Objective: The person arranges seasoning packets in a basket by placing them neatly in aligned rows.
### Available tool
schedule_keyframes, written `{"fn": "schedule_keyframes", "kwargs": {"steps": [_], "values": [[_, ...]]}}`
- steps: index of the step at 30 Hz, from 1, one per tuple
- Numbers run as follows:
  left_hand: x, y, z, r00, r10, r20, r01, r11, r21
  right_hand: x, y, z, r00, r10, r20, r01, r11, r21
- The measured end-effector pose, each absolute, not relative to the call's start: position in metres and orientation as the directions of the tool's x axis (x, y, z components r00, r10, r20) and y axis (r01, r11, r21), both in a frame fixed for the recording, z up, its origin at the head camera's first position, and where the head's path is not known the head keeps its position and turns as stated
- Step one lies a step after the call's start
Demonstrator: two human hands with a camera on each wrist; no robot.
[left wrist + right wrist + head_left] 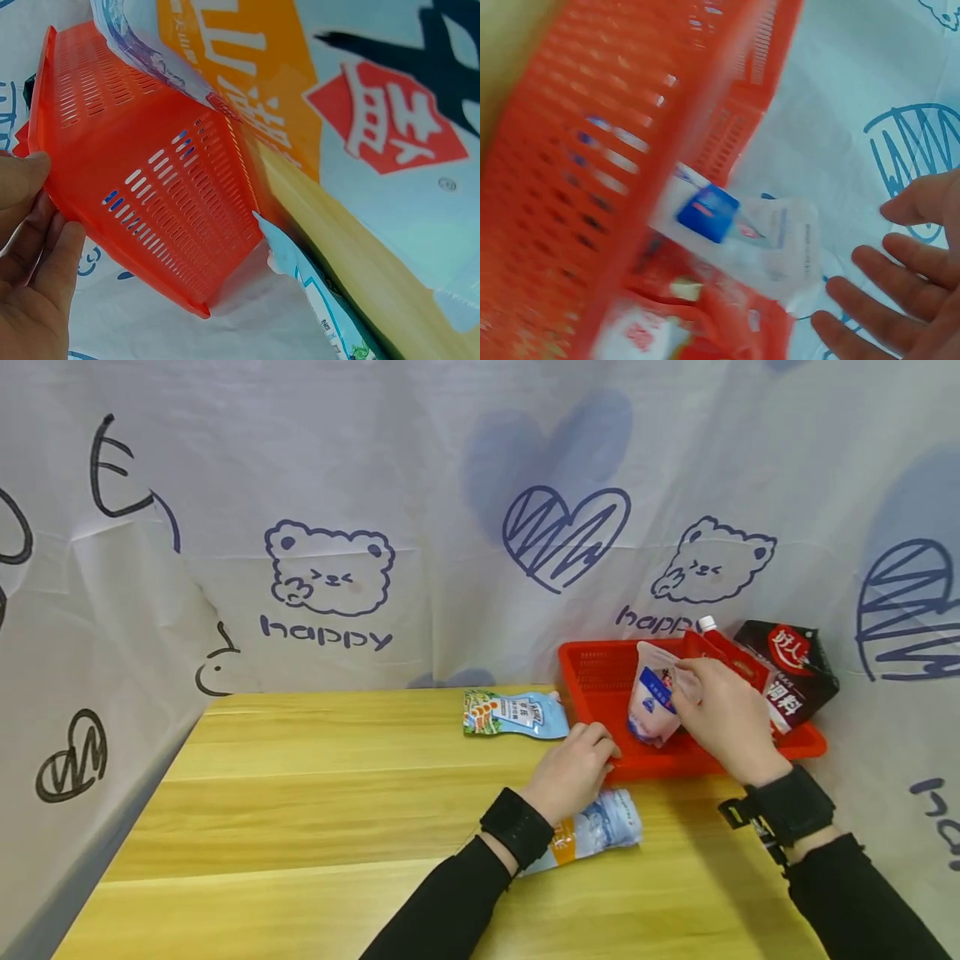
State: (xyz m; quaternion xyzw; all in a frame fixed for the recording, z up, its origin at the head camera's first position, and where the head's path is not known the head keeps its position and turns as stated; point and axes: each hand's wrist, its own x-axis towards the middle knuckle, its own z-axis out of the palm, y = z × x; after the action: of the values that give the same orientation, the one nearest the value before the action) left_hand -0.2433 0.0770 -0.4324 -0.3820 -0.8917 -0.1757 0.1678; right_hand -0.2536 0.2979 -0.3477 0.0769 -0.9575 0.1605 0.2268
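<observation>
My left hand (576,768) grips the near rim of the red plastic basket (600,664) at its left front corner. In the left wrist view, thumb and fingers sit on either side of that rim. My right hand (723,714) is over the basket, beside the top of a clear and pinkish bag (643,706) with a blue label. The right wrist view shows its fingers spread and apart from this bag (780,247), which stands tilted inside the basket. Under my left wrist lies a light-blue and orange packet (611,821).
A red spouted pouch (723,647) with a white cap and a black-and-red seasoning pack (787,668) lean in the basket's right side. A light-blue Heinz squeeze pouch (525,714) lies left of it on the wooden table (300,793). A drawn-on white sheet (450,610) hangs behind.
</observation>
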Motion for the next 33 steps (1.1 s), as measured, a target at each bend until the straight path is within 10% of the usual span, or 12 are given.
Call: {"fn": "schedule_keyframes", "kwargs": {"steps": [20,33], "values": [[-0.244,0.074,-0.431,-0.66,0.609,0.441,0.735,0.643,0.212,-0.213,0.305,-0.446,-0.732,-0.268,0.627,-0.492,0.844,-0.214],[-0.237,0.039,-0.429,-0.702,0.6,0.384,0.711,0.621,0.332,-0.211,0.308,-0.457,-0.786,-0.206,0.582,-0.461,0.824,-0.331]]}}
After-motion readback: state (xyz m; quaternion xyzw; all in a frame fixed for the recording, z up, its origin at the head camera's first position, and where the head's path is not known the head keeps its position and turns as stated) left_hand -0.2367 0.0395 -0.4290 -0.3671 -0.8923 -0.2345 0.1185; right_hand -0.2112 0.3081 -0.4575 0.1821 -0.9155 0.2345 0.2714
